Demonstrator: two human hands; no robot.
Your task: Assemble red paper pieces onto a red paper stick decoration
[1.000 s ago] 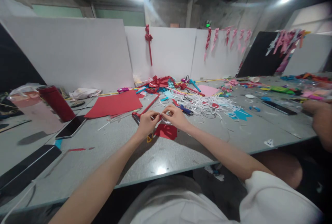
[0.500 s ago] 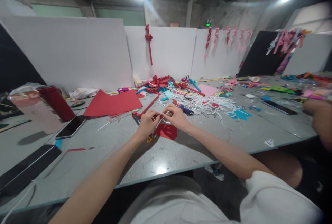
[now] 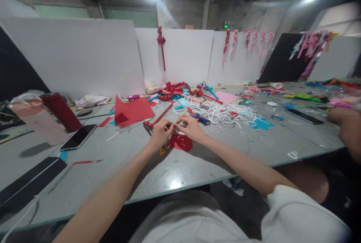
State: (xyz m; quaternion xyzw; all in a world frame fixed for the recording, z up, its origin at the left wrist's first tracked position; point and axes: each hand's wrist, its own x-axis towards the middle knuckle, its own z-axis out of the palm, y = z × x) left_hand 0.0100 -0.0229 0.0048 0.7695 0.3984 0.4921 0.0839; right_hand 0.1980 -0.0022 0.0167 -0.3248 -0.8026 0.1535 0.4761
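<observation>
My left hand (image 3: 161, 135) and my right hand (image 3: 190, 126) meet fingertip to fingertip over the middle of the table. Each is closed in a pinch; what sits between the fingertips is too small and hidden to make out. Just below them a piece of red paper (image 3: 182, 142) lies flat on the table. Beside my left hand are a long red strip (image 3: 163, 113) and, under the wrist, a small yellow handle (image 3: 163, 149). Right of my right hand's fingers lies a dark blue tool (image 3: 201, 118), next to a heap of curled white paper strips (image 3: 222, 117).
Red sheets (image 3: 134, 110), one with a raised corner, lie to the left. Further left are a phone (image 3: 79, 138), a red flask (image 3: 60, 111) and a pink bottle (image 3: 39, 121). A black phone (image 3: 304, 116) and another person's arm (image 3: 348, 123) are at the right.
The left part of the red sheets has folded or shifted rightward, uncovering a small red strip and blue scraps. My hands stay nearly in place, still pinched together.
</observation>
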